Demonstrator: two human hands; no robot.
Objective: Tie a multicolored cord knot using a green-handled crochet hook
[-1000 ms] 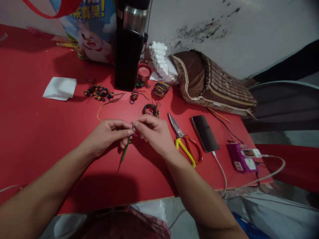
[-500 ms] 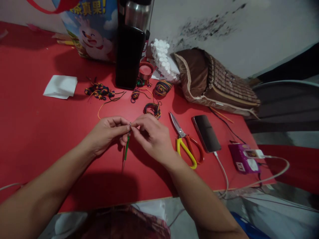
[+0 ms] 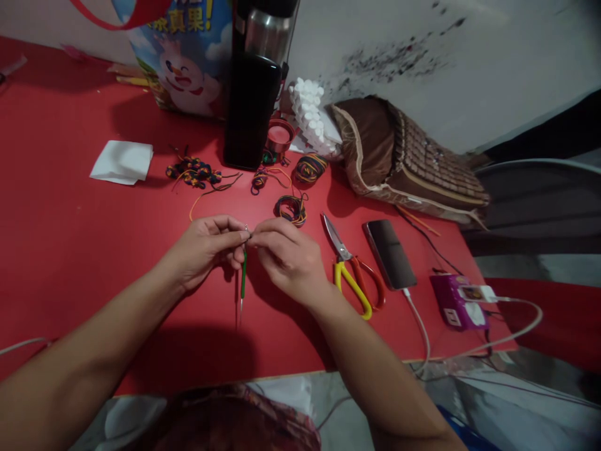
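My left hand (image 3: 209, 249) is closed in a pinch on a thin crochet hook with a green handle (image 3: 243, 275). The hook stands nearly upright, its metal tip showing just above the thumb and its other end pointing down. My right hand (image 3: 290, 258) meets the left at the hook's tip, thumb and fingers pinched together. What lies between the right fingertips is too small to make out. An orange strand of yarn (image 3: 193, 203) runs from behind the left hand towards a knotted multicoloured yarn piece (image 3: 193, 171). A loose yarn coil (image 3: 291, 209) lies just beyond the right hand.
Scissors (image 3: 350, 263) and a charging phone (image 3: 389, 254) lie right of my hands, near a purple box (image 3: 459, 300). Behind are a yarn ball (image 3: 310, 168), a dark upright phone-like slab (image 3: 251, 113), a printed bag (image 3: 188, 69) and a brown cushion (image 3: 417, 156). Folded white paper (image 3: 122, 161) lies left.
The hook has swung to a more upright angle. My right fingers have curled in more at its tip. The whole view has shifted slightly, so the table things appear a little further right.
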